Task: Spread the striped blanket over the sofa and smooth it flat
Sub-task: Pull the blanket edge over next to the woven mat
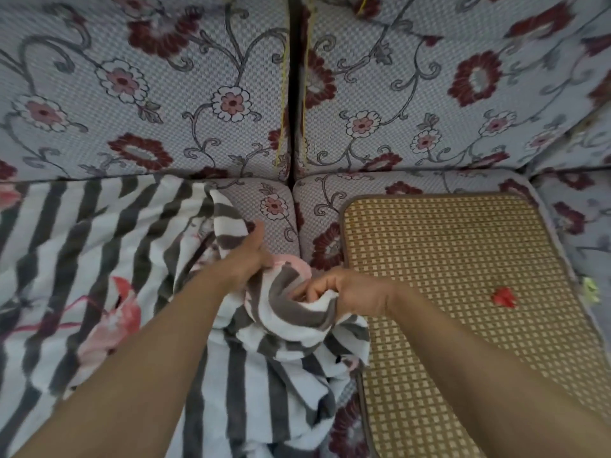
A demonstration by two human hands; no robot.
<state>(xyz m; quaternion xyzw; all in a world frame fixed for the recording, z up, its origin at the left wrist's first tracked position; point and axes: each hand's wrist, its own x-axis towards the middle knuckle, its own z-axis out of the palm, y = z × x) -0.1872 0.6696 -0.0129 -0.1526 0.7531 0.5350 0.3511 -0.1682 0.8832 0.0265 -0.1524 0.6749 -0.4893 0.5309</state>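
Right hand fingers: the right hand [344, 292] has its fingers [314, 287] curled tight into a bunched fold of the striped blanket [99, 259], clamped on the cloth.
Left hand fingers: the left hand [251, 256] grips the same bunch just beside it, thumb up; how its other fingers lie is hidden by cloth.
Blanket: spread, with wrinkles, over the left seat cushion of the floral sofa [165, 94]; its right edge is gathered in a heap at the seam between the two seats.
Done: roughly the left seat looks covered.
Left: the right seat, where a woven mat [463, 259] lies with a small red scrap [504, 297] on it, is uncovered; the bunch needs drawing out rightward, then smoothing everywhere.
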